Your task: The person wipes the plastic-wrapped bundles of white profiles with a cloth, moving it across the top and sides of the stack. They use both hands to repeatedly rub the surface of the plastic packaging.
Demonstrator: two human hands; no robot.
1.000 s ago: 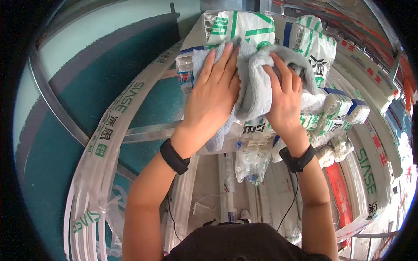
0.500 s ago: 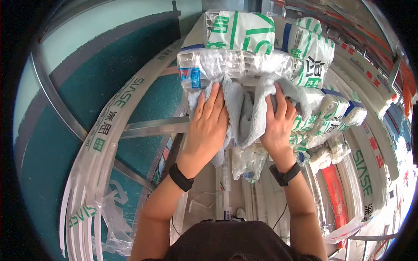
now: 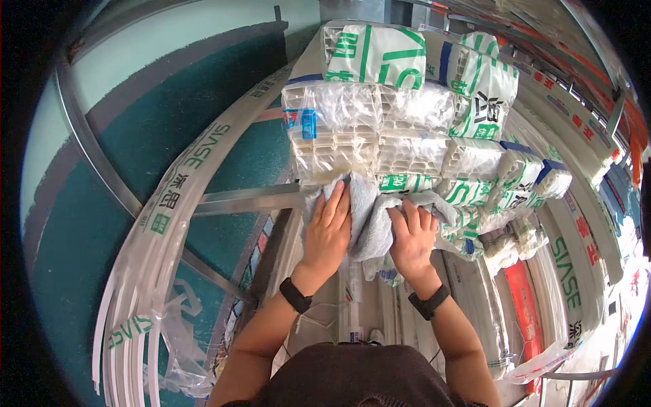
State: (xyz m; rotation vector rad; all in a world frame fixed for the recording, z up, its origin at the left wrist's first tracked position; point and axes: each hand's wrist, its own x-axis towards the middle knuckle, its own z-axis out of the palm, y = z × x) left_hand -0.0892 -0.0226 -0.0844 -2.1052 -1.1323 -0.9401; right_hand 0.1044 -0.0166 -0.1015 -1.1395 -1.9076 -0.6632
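A grey towel (image 3: 369,220) is bunched against the lower part of the stack of wrapped white plastic profiles (image 3: 337,112). My left hand (image 3: 329,227) lies over its left portion, fingers close together and pointing up, holding the cloth. On the other portion, my right hand (image 3: 412,237) holds the cloth with fingers slightly bent over it. A fold of the towel hangs between both hands. My palms and thumbs are largely hidden. Black bands circle both wrists.
A long bundle of plastic-wrapped strips (image 3: 178,183) curves along the left side. A metal rack bar (image 3: 251,199) runs toward the stack from the left. More wrapped profiles (image 3: 566,271) and a red strip (image 3: 522,295) stand at the right.
Both hands have moved down the stack with the towel, the right one also a little leftward. Honeycomb-like profile ends that the towel covered now show above it.
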